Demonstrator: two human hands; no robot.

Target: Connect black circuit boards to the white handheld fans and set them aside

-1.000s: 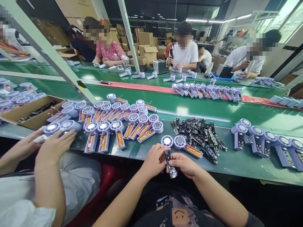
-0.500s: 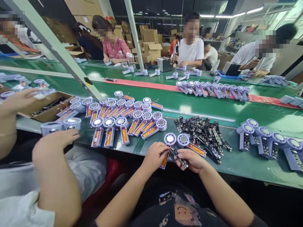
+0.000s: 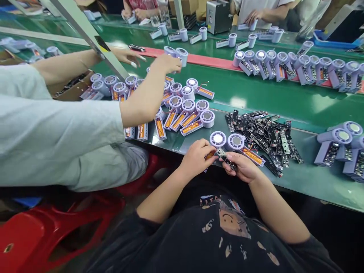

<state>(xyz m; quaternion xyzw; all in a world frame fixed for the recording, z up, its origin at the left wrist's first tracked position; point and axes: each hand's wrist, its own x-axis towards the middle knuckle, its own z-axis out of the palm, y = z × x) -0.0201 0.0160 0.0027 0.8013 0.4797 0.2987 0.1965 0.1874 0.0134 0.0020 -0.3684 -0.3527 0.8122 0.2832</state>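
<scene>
My right hand [image 3: 241, 167] is closed around a narrow black circuit board [image 3: 226, 159], its upper end tilted toward my left hand. My left hand [image 3: 196, 157] has its fingers pinched together at that end of the board; what lies between the fingertips is too small to make out. Just beyond the left fingers is a lilac handheld fan [image 3: 218, 139], its open handle with an orange battery partly covered by that hand. A second lilac fan [image 3: 236, 141] lies beside it, battery and thin wires exposed. Behind my right hand spreads a heap of circuit boards [image 3: 263, 132].
Rows of battery-fitted fans [image 3: 187, 106] lie to the left, where a co-worker's arm [image 3: 142, 102] reaches across. Fans with boards [image 3: 331, 146] stand at right. Beyond runs a green conveyor belt [image 3: 216, 85] with a red strip. A slanted metal post [image 3: 91, 34] rises at left.
The view has tilted down. The co-worker on the left has reached forward over the fans, and two fans now stand by that person's hand near the belt. My hands keep their hold.
</scene>
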